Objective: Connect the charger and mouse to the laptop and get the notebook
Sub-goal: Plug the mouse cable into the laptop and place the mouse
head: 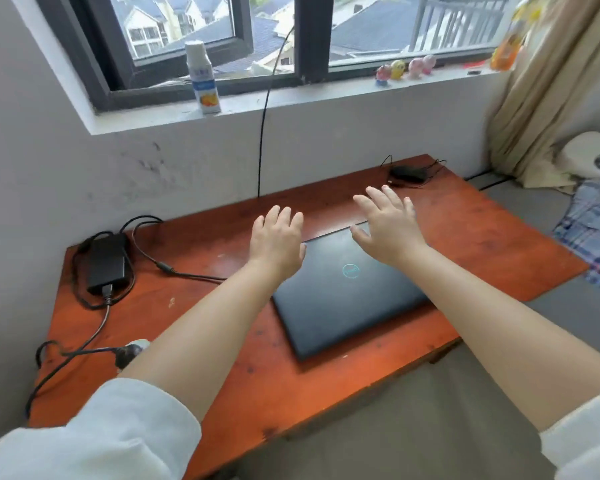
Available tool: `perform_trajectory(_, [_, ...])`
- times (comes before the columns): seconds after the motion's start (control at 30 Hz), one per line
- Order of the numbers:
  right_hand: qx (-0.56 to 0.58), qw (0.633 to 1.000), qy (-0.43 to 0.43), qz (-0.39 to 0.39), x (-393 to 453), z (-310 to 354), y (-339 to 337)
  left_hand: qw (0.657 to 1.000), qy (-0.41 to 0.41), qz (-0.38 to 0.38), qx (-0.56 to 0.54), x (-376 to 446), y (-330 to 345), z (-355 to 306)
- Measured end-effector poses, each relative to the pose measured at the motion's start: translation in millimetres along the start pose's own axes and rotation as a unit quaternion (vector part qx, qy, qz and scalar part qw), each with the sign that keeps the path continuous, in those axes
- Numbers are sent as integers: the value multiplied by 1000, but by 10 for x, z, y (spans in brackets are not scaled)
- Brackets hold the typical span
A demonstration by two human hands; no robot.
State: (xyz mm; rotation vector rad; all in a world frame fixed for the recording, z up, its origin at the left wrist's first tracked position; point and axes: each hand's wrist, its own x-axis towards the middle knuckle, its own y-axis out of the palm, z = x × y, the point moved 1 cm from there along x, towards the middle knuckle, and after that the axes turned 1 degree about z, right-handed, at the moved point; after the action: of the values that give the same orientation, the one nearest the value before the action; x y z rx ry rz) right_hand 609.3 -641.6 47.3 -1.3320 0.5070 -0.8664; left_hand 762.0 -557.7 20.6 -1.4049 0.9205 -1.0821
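A dark closed laptop lies on the red-brown wooden table. Over its far left corner hovers my left hand, fingers apart, holding nothing. My right hand is spread above the laptop's far edge, also holding nothing. The black charger brick rests at the table's left side with its cable running toward the laptop. At the far right corner of the table sits a black mouse with its thin wire looped around it. No notebook is in view.
A white spray bottle and small toy figures stand on the window sill. A black cable hangs down the wall behind the table. Bedding and a plaid cloth lie to the right. A curtain hangs at the right.
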Motion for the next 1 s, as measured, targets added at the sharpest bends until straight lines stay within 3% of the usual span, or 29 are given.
perform_trajectory(0.2, [-20, 999, 32, -8, -150, -983, -373, 1000, 12, 11, 18, 267, -132, -1011])
perform_trajectory(0.43, [-12, 998, 64, 14, 109, -1852, -394, 998, 41, 16, 35, 955, -35, -1696])
perform_trajectory(0.8, [-28, 998, 43, 45, 1735, -3194, -290, 999, -23, 43, -9, 2849, 432, -2209])
perform_trajectory(1.0, [8, 997, 36, 67, 2350, -3743, -7, 994, -67, 84, -30, 3481, 679, -2409])
